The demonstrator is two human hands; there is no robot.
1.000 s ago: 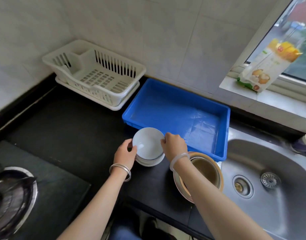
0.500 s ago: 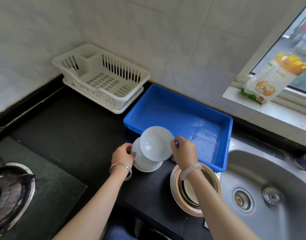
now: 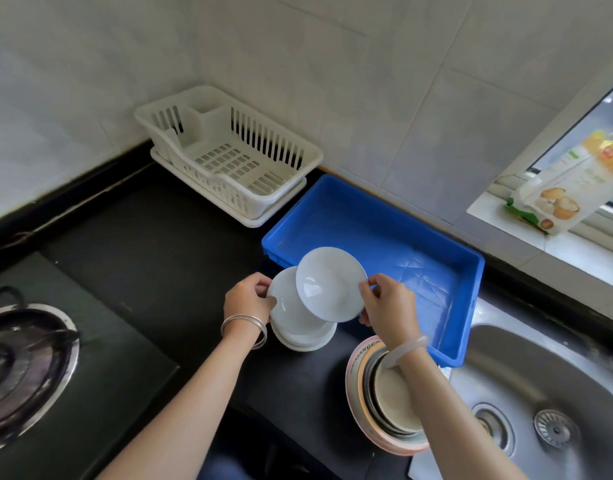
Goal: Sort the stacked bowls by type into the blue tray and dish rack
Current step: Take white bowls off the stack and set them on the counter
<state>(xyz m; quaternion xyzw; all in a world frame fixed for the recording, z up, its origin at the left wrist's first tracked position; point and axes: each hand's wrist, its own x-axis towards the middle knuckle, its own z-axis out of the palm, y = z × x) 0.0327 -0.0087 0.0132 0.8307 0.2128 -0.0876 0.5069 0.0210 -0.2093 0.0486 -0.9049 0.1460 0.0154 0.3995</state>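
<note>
My right hand (image 3: 388,306) pinches the rim of a white bowl (image 3: 329,284), lifted and tilted above the stack of white bowls (image 3: 298,323) on the black counter. My left hand (image 3: 248,301) grips the left rim of that stack's top bowl. Behind the lifted bowl lies the blue tray (image 3: 378,233), with nothing in it. The white dish rack (image 3: 229,154) stands at the back left, also holding nothing. A second stack of pink, metal and beige bowls (image 3: 384,396) sits under my right forearm.
A steel sink (image 3: 547,386) lies to the right, close to the second stack. A gas burner (image 3: 24,362) is at the left. A food packet (image 3: 568,188) leans on the window sill. Tiled walls close off the back.
My right hand has lifted the top white bowl off the stack and tilted it up toward the blue tray. My left hand stays on the stack.
</note>
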